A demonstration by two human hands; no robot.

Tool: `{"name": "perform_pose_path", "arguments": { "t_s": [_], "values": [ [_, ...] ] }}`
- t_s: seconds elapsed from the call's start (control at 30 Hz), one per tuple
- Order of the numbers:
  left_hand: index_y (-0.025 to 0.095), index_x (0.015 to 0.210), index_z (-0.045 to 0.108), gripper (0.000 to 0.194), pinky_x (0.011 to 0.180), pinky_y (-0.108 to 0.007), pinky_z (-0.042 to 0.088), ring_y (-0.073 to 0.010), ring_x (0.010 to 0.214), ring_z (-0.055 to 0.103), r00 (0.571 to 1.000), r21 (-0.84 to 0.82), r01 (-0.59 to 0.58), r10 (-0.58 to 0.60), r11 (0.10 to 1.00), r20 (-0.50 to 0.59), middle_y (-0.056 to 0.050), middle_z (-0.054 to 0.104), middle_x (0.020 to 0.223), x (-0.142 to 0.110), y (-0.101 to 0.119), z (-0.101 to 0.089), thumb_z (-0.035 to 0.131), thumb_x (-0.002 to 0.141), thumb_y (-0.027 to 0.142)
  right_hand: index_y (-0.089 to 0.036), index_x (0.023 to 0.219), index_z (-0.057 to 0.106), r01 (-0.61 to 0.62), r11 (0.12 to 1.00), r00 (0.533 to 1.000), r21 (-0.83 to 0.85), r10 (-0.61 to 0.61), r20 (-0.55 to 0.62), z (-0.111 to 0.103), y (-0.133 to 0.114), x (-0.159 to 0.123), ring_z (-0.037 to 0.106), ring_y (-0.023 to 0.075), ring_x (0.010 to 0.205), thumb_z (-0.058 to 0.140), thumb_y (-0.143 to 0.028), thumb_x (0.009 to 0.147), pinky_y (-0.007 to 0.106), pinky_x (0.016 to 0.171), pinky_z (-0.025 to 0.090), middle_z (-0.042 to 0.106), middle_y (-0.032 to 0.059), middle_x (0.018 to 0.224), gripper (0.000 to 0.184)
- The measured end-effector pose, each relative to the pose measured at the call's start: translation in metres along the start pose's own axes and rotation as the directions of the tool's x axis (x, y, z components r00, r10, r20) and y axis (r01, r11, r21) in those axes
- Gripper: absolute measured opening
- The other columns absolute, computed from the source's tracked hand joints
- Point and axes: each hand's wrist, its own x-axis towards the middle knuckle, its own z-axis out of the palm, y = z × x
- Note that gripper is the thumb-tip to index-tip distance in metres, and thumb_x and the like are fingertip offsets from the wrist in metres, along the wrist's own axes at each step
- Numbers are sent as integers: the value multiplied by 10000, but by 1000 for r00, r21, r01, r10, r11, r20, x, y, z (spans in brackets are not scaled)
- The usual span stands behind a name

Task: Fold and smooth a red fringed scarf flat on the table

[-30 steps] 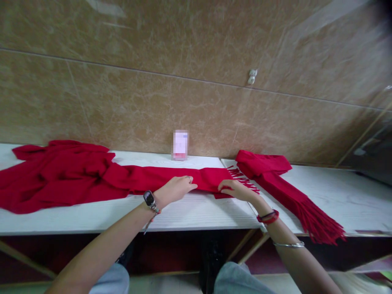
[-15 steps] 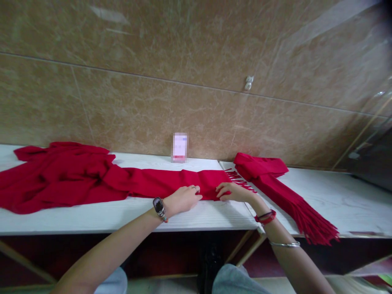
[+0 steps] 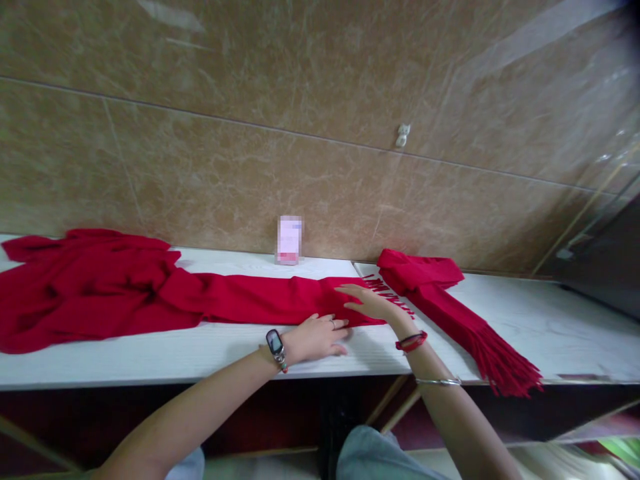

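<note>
A long red scarf lies stretched along the white table, bunched into a heap at its left end. My left hand rests flat, fingers spread, at the scarf's near edge by its right end. My right hand lies open and flat on top of the scarf's fringed right end. A second red scarf lies to the right, partly folded at the back, with its fringe hanging over the table's front edge. A watch is on my left wrist, and bracelets are on my right.
A small pink card stands against the brown marble wall behind the scarf. A seam between two white tabletops runs under the right scarf. My knees show below the table's front edge.
My left hand slid right and toward the table's near edge. My right hand lifted from the scarf's near edge and moved onto its top, flattening out. The view shifted slightly.
</note>
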Motion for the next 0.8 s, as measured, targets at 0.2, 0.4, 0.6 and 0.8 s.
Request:
{"name": "perform_pose_path", "arguments": {
  "t_s": [0.2, 0.4, 0.6, 0.8],
  "values": [
    [266, 1260, 427, 386, 952, -494, 307, -253, 1220, 350, 999, -109, 35, -32, 993, 34, -38, 406, 1352, -1, -2, 4, 337, 914, 413, -251, 1319, 380, -68, 996, 992, -64, 74, 98, 25, 14, 3, 314, 223, 1268, 359, -272, 889, 437, 1031, 298, 408, 56, 1354, 431],
    [278, 1282, 395, 423, 933, -614, 254, -297, 1247, 292, 994, -197, 95, -82, 976, 71, -41, 358, 1382, -3, 2, 2, 330, 901, 449, -233, 1393, 202, 40, 995, 998, -90, -36, 53, 14, 9, 20, 205, 216, 1312, 437, -400, 859, 404, 1059, 259, 263, 67, 1433, 607],
    [289, 1348, 284, 494, 946, -664, 158, -320, 1295, 194, 987, -249, 130, -101, 960, 126, -29, 252, 1436, -9, 3, 1, 312, 892, 479, -222, 1379, 252, 30, 990, 988, -137, -9, 151, 33, 22, 48, 230, 232, 1302, 360, -451, 885, 429, 1045, 260, 281, 91, 1424, 555],
    [296, 1362, 252, 512, 949, -683, 111, -324, 1309, 157, 983, -281, 144, -106, 949, 148, -19, 222, 1445, -9, 3, 2, 301, 891, 491, -122, 1351, 319, -133, 975, 991, -178, 137, 11, 20, 40, 67, 253, 253, 1293, 400, -398, 879, 428, 1040, 263, 317, 167, 1391, 552]
  ]
}}
